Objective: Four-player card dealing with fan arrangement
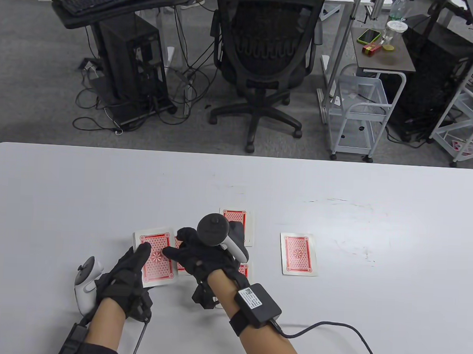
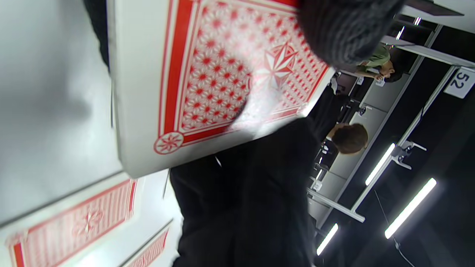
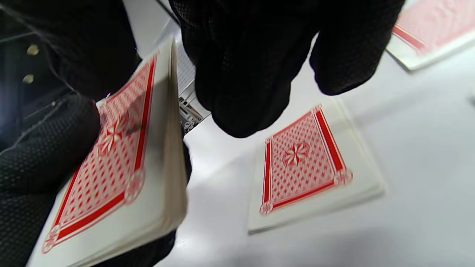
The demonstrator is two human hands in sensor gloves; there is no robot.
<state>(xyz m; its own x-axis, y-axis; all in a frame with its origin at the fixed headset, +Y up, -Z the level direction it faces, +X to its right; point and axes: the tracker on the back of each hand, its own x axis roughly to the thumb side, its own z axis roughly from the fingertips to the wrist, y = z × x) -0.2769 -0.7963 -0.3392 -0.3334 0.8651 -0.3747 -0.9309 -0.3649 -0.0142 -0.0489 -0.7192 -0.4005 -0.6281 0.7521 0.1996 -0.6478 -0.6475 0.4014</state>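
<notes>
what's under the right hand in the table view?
Under the right hand lie red-backed cards on the table: one pile pokes out beyond it, another shows beneath the fingers. Card counts are hidden.

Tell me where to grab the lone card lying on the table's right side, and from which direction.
The card lies flat and face down, clear of the others. No edge is raised, so come from above: press its back, slide it a little, then pinch a long edge or corner once it lifts.
</notes>
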